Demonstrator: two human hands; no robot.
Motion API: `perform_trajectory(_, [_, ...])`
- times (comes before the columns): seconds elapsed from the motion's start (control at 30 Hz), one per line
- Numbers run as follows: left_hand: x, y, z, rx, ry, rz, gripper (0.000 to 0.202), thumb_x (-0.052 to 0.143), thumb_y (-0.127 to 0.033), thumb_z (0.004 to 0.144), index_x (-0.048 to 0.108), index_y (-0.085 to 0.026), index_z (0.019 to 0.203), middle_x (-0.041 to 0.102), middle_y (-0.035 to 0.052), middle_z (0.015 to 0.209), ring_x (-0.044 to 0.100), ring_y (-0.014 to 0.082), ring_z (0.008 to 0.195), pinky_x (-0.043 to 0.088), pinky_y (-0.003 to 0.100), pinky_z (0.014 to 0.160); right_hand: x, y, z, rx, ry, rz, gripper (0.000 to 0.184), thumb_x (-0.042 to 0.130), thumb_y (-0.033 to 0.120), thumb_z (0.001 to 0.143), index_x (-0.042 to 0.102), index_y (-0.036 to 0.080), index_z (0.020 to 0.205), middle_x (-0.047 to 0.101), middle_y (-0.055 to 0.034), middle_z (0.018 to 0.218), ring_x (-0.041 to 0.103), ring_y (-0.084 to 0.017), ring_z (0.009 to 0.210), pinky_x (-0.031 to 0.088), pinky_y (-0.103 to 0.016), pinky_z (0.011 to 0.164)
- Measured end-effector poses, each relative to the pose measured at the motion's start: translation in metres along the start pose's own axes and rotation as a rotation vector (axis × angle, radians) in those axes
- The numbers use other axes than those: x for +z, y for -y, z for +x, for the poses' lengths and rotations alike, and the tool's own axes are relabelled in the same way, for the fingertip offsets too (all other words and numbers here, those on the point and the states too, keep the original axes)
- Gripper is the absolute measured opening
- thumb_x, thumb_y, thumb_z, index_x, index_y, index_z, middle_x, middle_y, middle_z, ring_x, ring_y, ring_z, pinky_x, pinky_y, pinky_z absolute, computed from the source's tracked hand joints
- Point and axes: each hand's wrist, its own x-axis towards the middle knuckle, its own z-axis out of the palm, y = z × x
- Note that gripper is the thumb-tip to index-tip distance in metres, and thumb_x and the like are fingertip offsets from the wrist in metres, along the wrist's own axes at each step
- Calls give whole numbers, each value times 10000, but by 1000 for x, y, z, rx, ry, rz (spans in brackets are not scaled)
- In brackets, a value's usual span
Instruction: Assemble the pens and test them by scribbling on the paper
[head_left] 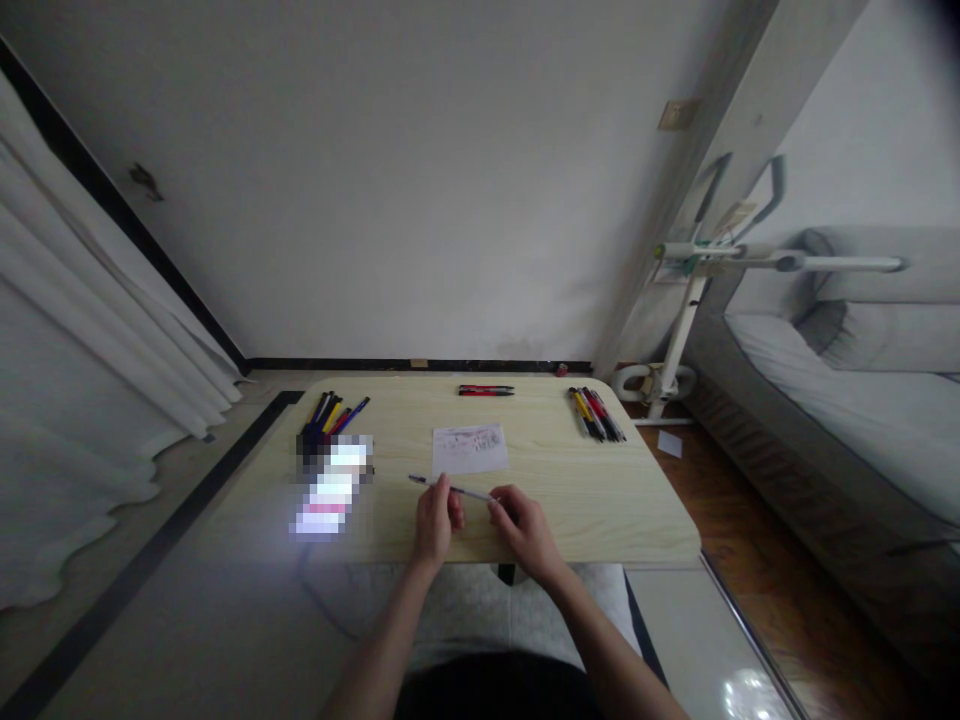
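A slim pen (471, 493) with a pale shaft and a dark left end spans both hands, low over the near part of the table. My left hand (433, 520) pinches it left of its middle, and its dark end sticks out beyond the thumb. At the pen's right end, the fingertips of my right hand (523, 525) are closed on it; that end is partly hidden. Just beyond the hands lies a white paper sheet (470, 450) with dark and reddish scribbles.
Two red-and-black pens (486, 390) lie at the far edge of the wooden table (615, 500). A bundle of several pens (596, 415) is at the right, another group (334, 412) at the left. Near it is a bright pixelated patch. Exercise equipment (679, 340) stands beyond the right corner.
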Motion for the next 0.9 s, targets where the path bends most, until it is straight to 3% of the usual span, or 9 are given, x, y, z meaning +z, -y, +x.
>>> perform_trajectory(0.3, [-1, 2, 1, -18, -3, 6, 463, 371, -519, 790, 401, -174, 483, 423, -39, 359, 403, 88, 331, 311, 194, 366, -1, 3, 0, 4, 12, -7, 272, 392, 331, 854, 535, 176, 683, 549, 10, 584, 512, -116, 557, 373, -209, 535])
perform_trajectory(0.9, [1, -1, 0, -25, -2, 11, 448, 406, -522, 771, 398, -174, 489, 425, -38, 363, 403, 82, 330, 305, 190, 360, 2, -2, 0, -14, -3, 44, 143, 461, 277, 814, 510, 181, 908, 562, 19, 603, 521, -117, 550, 396, -213, 529])
